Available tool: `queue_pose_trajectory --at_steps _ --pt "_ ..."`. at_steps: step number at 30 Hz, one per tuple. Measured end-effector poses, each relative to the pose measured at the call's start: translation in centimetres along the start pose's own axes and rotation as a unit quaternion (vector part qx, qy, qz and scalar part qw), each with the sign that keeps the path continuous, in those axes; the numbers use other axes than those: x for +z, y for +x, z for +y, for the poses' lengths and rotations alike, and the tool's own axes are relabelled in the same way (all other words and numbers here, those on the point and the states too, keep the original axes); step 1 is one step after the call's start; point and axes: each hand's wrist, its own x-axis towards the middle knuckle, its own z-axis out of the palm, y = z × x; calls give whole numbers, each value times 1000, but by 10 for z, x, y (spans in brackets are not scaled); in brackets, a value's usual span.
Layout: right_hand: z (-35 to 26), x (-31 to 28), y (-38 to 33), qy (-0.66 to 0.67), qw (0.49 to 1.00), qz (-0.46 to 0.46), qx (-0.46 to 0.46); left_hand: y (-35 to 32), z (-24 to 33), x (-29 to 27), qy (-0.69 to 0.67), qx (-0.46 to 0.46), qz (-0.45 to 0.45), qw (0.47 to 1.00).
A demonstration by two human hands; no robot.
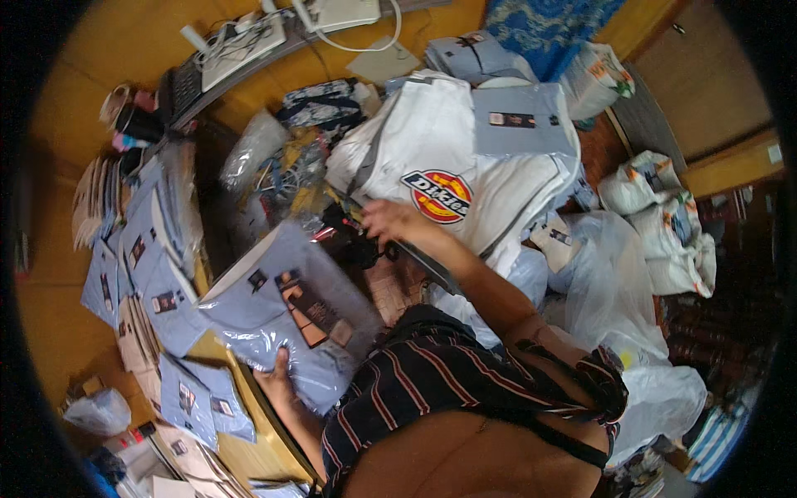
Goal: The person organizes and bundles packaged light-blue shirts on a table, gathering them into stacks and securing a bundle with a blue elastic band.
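Holding a bagged blue shirt (pixel 257 303) right in front of the body, a bit left of the middle, with a dark label (pixel 311 307) showing on it. Gripping it near the near left edge with the left hand (pixel 280 383), thumb on top. Reaching past it to the far right with the right hand (pixel 397 224), over some dark clutter (pixel 365 249). Too blurry there tbh, so can't tell if holding anything in those fingers. Loads more bagged shirts (pixel 158 257) over on the left, next to the worktop (pixel 270 432). Far right, a big white bag (pixel 440 124) with another shirt (pixel 515 137) on top.
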Motion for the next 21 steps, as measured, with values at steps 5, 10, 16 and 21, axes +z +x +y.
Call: queue_pose_trajectory --at_steps 5,10,16,21 --pt "69 -188 29 210 822 505 -162 3 1 -62 271 0 134 953" --pt "86 -322 13 416 771 466 -120 -23 28 -110 57 -35 262 963" --pt "49 -354 -15 398 814 414 -86 -100 58 -187 201 -22 471 859" --pt "-2 -294 -1 422 767 467 -125 -174 70 -221 96 54 564 819"
